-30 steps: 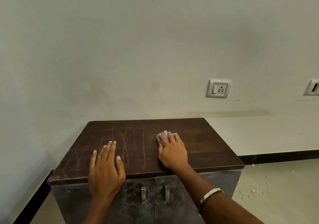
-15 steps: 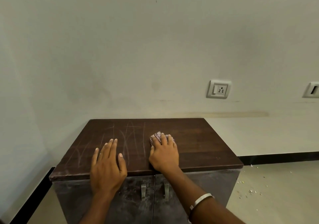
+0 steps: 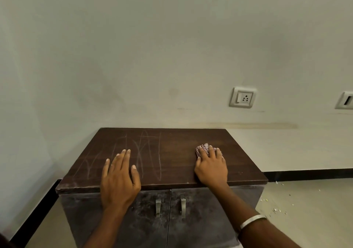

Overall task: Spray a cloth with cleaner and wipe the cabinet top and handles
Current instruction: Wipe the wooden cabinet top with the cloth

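Note:
A dark wooden cabinet top (image 3: 177, 140) stands against the wall, with whitish scribble marks (image 3: 145, 152) on its left half. My right hand (image 3: 212, 168) presses a small pink checked cloth (image 3: 201, 149) flat onto the right half of the top, and the fingers cover most of the cloth. My left hand (image 3: 119, 179) rests palm down on the front left of the top, fingers straight. Below the front edge, two metal handles (image 3: 158, 206) (image 3: 183, 206) hang on the dusty grey doors. No spray bottle is in view.
The cabinet sits in a corner, with a wall close on the left and another behind it. A socket plate (image 3: 242, 97) is on the back wall to the right. Crumbs (image 3: 275, 207) litter the floor right of the cabinet.
My right hand slid the cloth first a little left, then to the right across the cabinet top. My left hand stayed where it was.

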Action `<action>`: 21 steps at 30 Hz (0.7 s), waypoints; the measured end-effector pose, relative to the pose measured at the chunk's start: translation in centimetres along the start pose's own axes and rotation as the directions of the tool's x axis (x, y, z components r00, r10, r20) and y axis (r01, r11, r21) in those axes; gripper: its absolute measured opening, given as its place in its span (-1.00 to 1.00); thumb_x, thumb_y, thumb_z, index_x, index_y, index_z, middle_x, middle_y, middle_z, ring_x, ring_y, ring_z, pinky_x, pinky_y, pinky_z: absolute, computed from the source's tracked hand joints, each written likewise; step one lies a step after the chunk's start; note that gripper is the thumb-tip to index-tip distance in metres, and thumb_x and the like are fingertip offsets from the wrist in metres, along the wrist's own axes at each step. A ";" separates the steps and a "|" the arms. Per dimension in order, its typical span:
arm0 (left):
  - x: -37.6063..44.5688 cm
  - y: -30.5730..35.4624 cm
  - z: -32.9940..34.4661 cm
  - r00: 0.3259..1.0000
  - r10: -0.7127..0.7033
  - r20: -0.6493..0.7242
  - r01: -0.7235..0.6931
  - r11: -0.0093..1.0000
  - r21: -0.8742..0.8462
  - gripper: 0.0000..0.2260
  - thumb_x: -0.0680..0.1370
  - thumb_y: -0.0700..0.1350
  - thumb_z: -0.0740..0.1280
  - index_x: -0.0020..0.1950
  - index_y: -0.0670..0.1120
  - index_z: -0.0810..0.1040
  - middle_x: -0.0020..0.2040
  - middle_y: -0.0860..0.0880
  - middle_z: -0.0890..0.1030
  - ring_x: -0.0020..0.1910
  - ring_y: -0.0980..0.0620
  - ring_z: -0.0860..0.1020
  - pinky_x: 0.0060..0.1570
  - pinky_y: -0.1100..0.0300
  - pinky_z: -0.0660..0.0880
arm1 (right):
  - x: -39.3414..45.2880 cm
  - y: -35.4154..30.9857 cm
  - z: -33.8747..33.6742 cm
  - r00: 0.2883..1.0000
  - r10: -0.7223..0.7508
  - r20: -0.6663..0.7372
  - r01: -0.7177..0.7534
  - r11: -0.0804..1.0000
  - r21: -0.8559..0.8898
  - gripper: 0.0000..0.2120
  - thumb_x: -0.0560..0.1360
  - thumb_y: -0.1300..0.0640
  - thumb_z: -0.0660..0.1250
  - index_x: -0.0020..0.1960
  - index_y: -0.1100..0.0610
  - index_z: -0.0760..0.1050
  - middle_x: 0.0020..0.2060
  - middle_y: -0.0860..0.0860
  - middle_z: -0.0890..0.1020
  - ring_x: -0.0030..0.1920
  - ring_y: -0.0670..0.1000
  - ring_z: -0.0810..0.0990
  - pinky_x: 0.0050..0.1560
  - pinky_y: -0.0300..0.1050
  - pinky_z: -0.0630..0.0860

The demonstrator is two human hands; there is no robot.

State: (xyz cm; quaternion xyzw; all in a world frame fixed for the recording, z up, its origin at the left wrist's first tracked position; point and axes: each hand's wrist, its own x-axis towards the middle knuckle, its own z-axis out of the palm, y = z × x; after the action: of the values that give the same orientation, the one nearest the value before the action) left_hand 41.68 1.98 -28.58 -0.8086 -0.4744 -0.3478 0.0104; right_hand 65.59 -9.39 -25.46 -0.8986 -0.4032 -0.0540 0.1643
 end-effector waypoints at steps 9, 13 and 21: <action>-0.1 0.0 0.1 1.000 -0.020 0.009 0.020 1.000 0.007 -0.46 0.55 0.06 -0.01 0.44 -0.15 0.39 0.39 -0.12 0.47 0.40 -0.06 0.41 0.47 -0.07 0.17 | -3.8 -8.1 1.5 0.983 -0.182 0.018 0.180 0.980 0.082 -0.51 0.63 -0.08 -0.04 0.55 -0.04 0.09 0.57 0.08 0.06 0.56 0.16 -0.06 0.54 0.13 -0.08; 0.0 -0.1 0.2 1.000 -0.019 0.016 0.018 1.000 0.011 -0.45 0.55 0.06 -0.02 0.44 -0.15 0.39 0.39 -0.12 0.47 0.40 -0.06 0.41 0.47 -0.08 0.18 | -4.9 -9.1 1.8 0.965 -0.263 0.002 0.261 0.960 0.102 -0.52 0.63 -0.07 -0.04 0.54 -0.06 0.10 0.56 0.06 0.10 0.56 0.14 -0.04 0.54 0.09 -0.06; 0.0 -0.1 0.0 1.000 -0.015 0.009 0.016 1.000 -0.008 -0.47 0.55 0.05 -0.01 0.44 -0.15 0.39 0.39 -0.11 0.47 0.40 -0.06 0.41 0.47 -0.07 0.17 | -3.1 -0.6 0.4 0.990 -0.101 -0.101 0.105 0.994 0.028 -0.53 0.60 -0.07 0.00 0.51 -0.09 0.20 0.53 0.04 0.22 0.53 0.13 0.11 0.51 0.06 0.08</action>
State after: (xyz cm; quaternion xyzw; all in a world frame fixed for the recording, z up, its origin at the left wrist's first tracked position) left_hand 41.61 2.04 -28.64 -0.8064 -0.4792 -0.3464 0.0023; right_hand 63.02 -11.06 -26.39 -0.8699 -0.4413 -0.1003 0.1959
